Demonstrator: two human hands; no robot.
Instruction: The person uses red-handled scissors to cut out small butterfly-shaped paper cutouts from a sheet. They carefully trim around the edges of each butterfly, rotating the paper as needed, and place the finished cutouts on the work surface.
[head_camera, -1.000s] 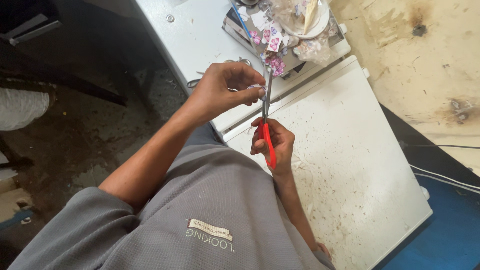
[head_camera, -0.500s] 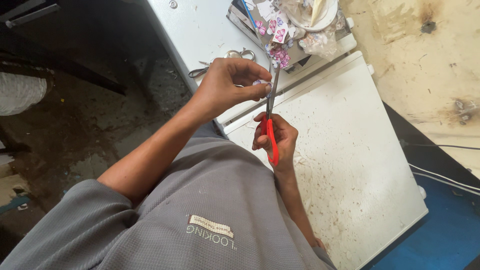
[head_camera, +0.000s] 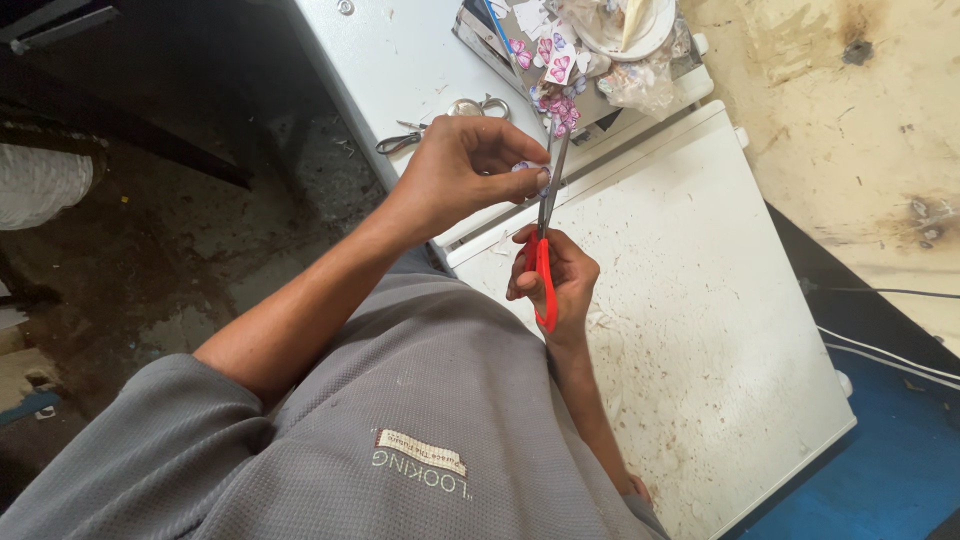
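Observation:
My right hand (head_camera: 565, 285) grips the red handles of a pair of scissors (head_camera: 545, 262), with the grey blades pointing up and away from my chest. My left hand (head_camera: 460, 170) pinches a small pale paper piece (head_camera: 527, 169) at the blades, fingertips touching the metal. Both hands hover in front of my grey shirt, above the edge of a white table (head_camera: 400, 60). I cannot make out how far apart the blades are.
A second, all-metal pair of scissors (head_camera: 440, 122) lies on the white table. A pile of paper cutouts with pink hearts (head_camera: 555, 75) and a white bowl (head_camera: 625, 25) sit at its far end. A speckled white panel (head_camera: 700, 290) lies to the right, beside blue flooring (head_camera: 890, 470) with cables (head_camera: 880, 350).
Both hands have drifted slightly right in the view, still holding the scissors and the paper piece together. The view has shifted a little, so the clutter now sits higher in frame.

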